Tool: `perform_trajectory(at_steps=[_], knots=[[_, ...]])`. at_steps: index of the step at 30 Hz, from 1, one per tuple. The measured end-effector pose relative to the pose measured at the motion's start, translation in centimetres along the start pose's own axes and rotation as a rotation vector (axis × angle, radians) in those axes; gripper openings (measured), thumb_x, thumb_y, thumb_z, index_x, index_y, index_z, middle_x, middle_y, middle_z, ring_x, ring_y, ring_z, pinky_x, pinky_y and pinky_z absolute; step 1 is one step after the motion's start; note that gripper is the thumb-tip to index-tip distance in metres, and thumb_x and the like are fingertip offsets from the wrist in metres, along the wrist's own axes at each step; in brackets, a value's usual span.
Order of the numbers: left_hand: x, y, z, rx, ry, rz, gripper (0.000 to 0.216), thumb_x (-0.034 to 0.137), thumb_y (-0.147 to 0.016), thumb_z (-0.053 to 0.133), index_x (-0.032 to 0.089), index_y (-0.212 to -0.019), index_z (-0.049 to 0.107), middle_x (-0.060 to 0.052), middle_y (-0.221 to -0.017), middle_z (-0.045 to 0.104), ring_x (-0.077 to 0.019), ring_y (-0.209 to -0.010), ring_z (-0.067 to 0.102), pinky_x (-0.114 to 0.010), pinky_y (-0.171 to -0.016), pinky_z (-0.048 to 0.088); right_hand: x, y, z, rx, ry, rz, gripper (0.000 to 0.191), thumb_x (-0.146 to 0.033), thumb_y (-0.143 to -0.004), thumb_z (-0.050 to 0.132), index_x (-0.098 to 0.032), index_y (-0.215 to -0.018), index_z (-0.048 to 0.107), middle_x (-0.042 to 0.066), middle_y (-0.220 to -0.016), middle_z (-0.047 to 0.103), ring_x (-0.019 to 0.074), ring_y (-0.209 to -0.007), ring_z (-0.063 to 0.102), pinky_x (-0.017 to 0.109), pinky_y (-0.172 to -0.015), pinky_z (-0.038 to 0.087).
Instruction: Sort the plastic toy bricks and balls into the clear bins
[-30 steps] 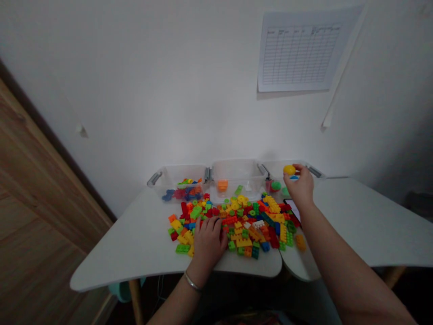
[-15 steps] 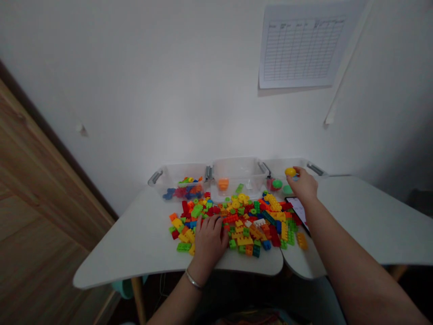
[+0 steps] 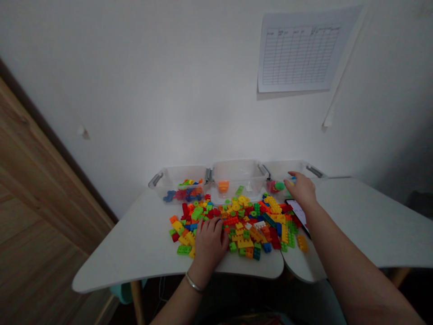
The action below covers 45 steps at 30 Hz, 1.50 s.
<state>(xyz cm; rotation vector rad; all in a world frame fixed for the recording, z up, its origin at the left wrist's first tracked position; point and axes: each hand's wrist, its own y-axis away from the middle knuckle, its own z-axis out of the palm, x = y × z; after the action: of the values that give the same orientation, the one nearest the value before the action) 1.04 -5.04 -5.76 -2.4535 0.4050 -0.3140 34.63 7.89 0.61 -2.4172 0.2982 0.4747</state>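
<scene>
My right hand (image 3: 302, 190) hangs over the right clear box (image 3: 282, 167), while my left hand (image 3: 210, 239) lies on the building bricks (image 3: 245, 223).
My right thumb and forefinger stand apart with nothing visible between them; my left fingers drape over the pile, tips hidden, so I cannot tell whether they pinch anything. The bricks are heaped on the white surface (image 3: 142, 248) in front of the middle box (image 3: 238, 169) and left box (image 3: 184, 171), presumably for easy reach; the boxes line the wall (image 3: 152, 90), probably to leave room.
</scene>
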Motion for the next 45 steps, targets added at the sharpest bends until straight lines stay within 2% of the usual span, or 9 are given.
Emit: perform_trajectory(at_steps=[4, 7, 10, 14, 18, 22, 30, 37, 45], knots=[[0.0, 0.0, 0.0, 0.003, -0.003, -0.001, 0.028, 0.025, -0.084, 0.055, 0.019, -0.108, 0.066, -0.009, -0.112, 0.069, -0.0274, -0.102, 0.062, -0.053, -0.101, 0.04, -0.8, 1.2, -1.1, 0.153, -0.148, -0.164, 0.041, -0.036, -0.081, 0.051, -0.014, -0.113, 0.063, 0.014, -0.11, 0.067, 0.0288, -0.104, 0.058, 0.044, -0.096, 0.041], [0.0, 0.0, 0.0, 0.003, 0.004, -0.003, 0.027, 0.026, -0.084, 0.055, 0.019, -0.107, 0.066, -0.009, -0.112, 0.069, -0.0272, -0.102, 0.062, -0.053, -0.101, 0.04, -1.5, 2.8, -1.9, 0.186, -0.248, -0.148, 0.039, -0.038, -0.082, 0.049, -0.015, -0.111, 0.063, 0.013, -0.106, 0.067, 0.0264, -0.097, 0.059, 0.041, -0.092, 0.044], [0.0, 0.0, 0.0, 0.004, 0.007, -0.004, 0.027, 0.026, -0.084, 0.055, 0.019, -0.108, 0.066, -0.009, -0.112, 0.069, -0.0274, -0.102, 0.062, -0.054, -0.102, 0.039, -2.0, 4.6, -2.0, 0.082, -0.25, -0.105, 0.038, -0.04, -0.085, 0.049, -0.015, -0.112, 0.061, 0.011, -0.105, 0.068, 0.0236, -0.09, 0.062, 0.037, -0.085, 0.047], [0.0, 0.0, 0.0, -0.002, 0.007, -0.006, 0.028, 0.026, -0.084, 0.055, 0.019, -0.109, 0.066, -0.009, -0.113, 0.069, -0.0278, -0.102, 0.062, -0.054, -0.102, 0.039, -2.4, 7.2, -0.9, -0.17, 0.085, -0.122, 0.038, -0.039, -0.086, 0.052, -0.015, -0.115, 0.062, 0.013, -0.109, 0.069, 0.0273, -0.099, 0.061, 0.037, -0.085, 0.044], [0.0, 0.0, 0.0, -0.012, 0.018, -0.009, 0.029, 0.025, -0.083, 0.055, 0.018, -0.109, 0.066, -0.009, -0.113, 0.069, -0.0273, -0.103, 0.061, -0.054, -0.103, 0.038, -2.5, 8.9, 0.1, -0.299, 0.301, -0.12, 0.041, -0.04, -0.087, 0.053, -0.015, -0.119, 0.062, 0.015, -0.109, 0.069, 0.0302, -0.104, 0.06, 0.039, -0.087, 0.042], [0.0, 0.0, -0.1, -0.018, 0.023, -0.012, 0.028, 0.026, -0.084, 0.054, 0.019, -0.109, 0.066, -0.009, -0.114, 0.069, -0.0276, -0.104, 0.061, -0.054, -0.104, 0.037, -2.5, 9.4, 0.1, -0.293, 0.325, -0.111, 0.042, -0.045, -0.087, 0.052, -0.017, -0.116, 0.064, 0.014, -0.102, 0.071, 0.03, -0.102, 0.062, 0.041, -0.089, 0.039], [0.0, 0.0, 0.0, -0.001, 0.013, 0.001, 0.028, 0.025, -0.084, 0.054, 0.02, -0.108, 0.066, -0.01, -0.112, 0.069, -0.0278, -0.102, 0.061, -0.055, -0.103, 0.038, -2.8, 9.4, 0.4, -0.236, 0.294, -0.168, 0.04, -0.045, -0.082, 0.056, -0.016, -0.106, 0.068, 0.015, -0.094, 0.072, 0.032, -0.095, 0.063, 0.042, -0.081, 0.042], [0.1, 0.0, -0.1, -0.014, 0.016, -0.006, 0.028, 0.026, -0.084, 0.054, 0.018, -0.108, 0.066, -0.009, -0.113, 0.069, -0.0275, -0.103, 0.061, -0.055, -0.103, 0.038, -2.3, 9.3, 1.3, -0.205, 0.157, -0.168, 0.036, -0.036, -0.082, 0.056, -0.016, -0.11, 0.065, 0.013, -0.101, 0.071, 0.0298, -0.096, 0.062, 0.044, -0.09, 0.041], [0.0, 0.0, 0.0, 0.008, 0.015, 0.007, 0.027, 0.026, -0.085, 0.053, 0.019, -0.107, 0.065, -0.009, -0.112, 0.069, -0.0275, -0.101, 0.062, -0.054, -0.103, 0.039, -2.9, 9.7, 1.4, -0.093, -0.374, -0.143, 0.038, -0.037, -0.08, 0.056, -0.015, -0.11, 0.062, 0.012, -0.11, 0.067, 0.0274, -0.103, 0.06, 0.043, -0.094, 0.046]])
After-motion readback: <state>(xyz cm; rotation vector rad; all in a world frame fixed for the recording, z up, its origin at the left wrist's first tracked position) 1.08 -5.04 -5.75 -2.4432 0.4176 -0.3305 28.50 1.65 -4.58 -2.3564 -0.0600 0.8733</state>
